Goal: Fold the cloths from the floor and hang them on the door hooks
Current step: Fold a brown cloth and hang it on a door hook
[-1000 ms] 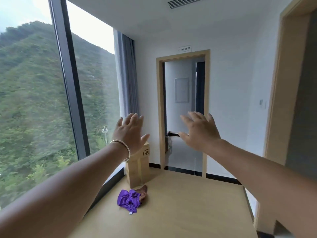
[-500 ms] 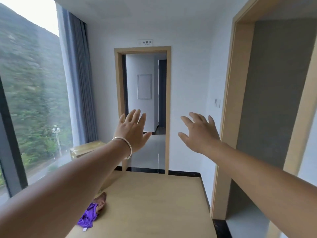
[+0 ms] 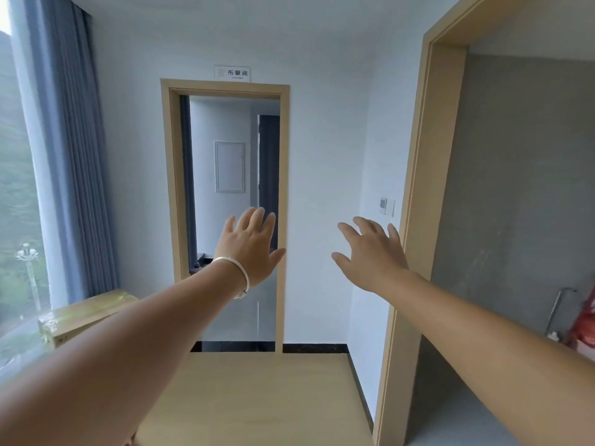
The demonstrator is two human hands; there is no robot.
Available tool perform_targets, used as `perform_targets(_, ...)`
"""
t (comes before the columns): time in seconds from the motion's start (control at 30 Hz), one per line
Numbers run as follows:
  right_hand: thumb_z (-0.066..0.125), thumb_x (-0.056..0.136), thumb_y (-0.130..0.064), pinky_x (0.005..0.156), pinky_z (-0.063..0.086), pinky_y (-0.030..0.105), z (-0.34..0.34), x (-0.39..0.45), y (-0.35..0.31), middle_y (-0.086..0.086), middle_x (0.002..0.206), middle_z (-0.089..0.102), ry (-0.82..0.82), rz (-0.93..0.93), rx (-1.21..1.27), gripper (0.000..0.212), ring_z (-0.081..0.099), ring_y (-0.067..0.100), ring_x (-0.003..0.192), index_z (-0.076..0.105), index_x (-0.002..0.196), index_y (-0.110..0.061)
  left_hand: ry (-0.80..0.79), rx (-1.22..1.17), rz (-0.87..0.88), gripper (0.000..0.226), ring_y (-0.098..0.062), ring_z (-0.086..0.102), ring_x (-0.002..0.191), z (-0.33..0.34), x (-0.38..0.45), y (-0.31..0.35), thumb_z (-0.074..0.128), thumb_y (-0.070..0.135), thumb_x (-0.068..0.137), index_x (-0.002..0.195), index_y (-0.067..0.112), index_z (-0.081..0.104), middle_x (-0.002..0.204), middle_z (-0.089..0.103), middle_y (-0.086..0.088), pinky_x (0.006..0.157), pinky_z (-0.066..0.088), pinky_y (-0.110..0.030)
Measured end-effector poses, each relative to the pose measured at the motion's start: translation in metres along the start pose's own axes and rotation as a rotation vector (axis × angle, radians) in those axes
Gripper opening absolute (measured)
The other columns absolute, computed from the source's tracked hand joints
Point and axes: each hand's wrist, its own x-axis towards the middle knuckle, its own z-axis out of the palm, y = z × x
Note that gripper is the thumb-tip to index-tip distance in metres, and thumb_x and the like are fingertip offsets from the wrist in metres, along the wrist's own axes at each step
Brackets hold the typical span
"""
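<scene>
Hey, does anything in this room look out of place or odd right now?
Little stands out: a cardboard box sits by the window, and both hands, left hand and right hand, are empty.

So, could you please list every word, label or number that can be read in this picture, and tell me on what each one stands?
"布草间": on the small white sign on the wall above the doorway.
The smaller line under those characters on the sign: too small to read.
The dark mark on the end of the cardboard box by the window: too blurred to read.
The wall switch panel: no text legible.
</scene>
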Motion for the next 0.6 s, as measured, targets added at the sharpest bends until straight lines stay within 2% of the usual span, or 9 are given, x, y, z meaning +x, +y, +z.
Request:
perform_targets(0.3, 0.039, 0.094, -0.052, 0.116, 0.008, 0.052, 0.066, 0.076, 0.003, 0.003, 0.155, 0.023, -0.03, 0.014, 0.009, 0.058, 0.018, 0.021, 0.142, 0.025, 0.146, -0.029, -0.039, -0.014, 0.015, 0.074, -0.025, 0.011, 0.146, 0.084, 0.063, -0.018, 0.03, 0.063, 0.093, 0.152, 0.019, 0.014, 0.157, 0.017, -0.005, 0.116, 0.014, -0.047)
perform_targets(0.6, 0.039, 0.094, -0.053, 0.116, 0.008, 0.051, 0.164, 0.176, 0.031, 0.003, 0.155, 0.024, -0.039, -0.006, 0.045, 0.058, 0.02, 0.021, 0.142, 0.025, 0.146, -0.03, -0.091, 0.038, 0.034, 0.07, -0.026, 0.011, 0.145, 0.175, 0.154, -0.02, 0.027, 0.063, 0.094, 0.151, 0.025, 0.012, 0.156, 0.019, -0.006, 0.116, 0.012, -0.049)
